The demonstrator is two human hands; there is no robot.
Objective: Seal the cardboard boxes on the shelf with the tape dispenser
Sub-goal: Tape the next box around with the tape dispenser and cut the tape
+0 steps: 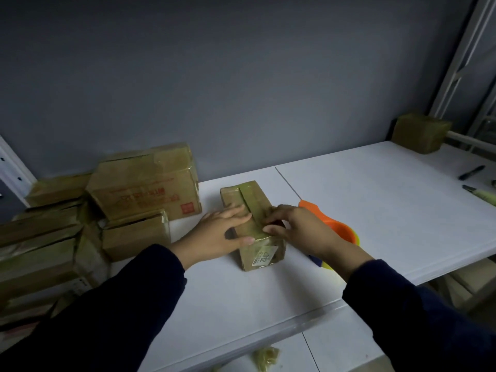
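Far left, a pile of cardboard boxes (53,237) is stacked on the shelf (375,210). A bigger box with red print (145,183) sits on top against the wall. All are closed, so their contents can't be seen.

Now the left hand (217,232): it lies flat on the left half of the small cardboard box (257,200), fingers straight and spread, thumb along the near top edge. It presses and grips nothing.

The box stands mid-shelf, its long axis running from the person towards the wall and leaning slightly left. Its labelled end (265,256) faces the camera. The flaps are down, and a tape strip (248,196) runs lengthwise along the top, between the two hands.

The right hand (298,229) is on the box's right near corner, fingers bent, fingertips (268,230) on the near end of that strip. Whether it is pinching or only pressing, I can't tell.

Just beside it, partly hidden by the wrist, the orange tape dispenser (335,226) lies on the shelf with no hand on it, its handle pointing away towards the wall.

Further right lie a black marker (471,172) and another pen-like tool (480,196). One more taped box (421,132) sits at the back right corner.
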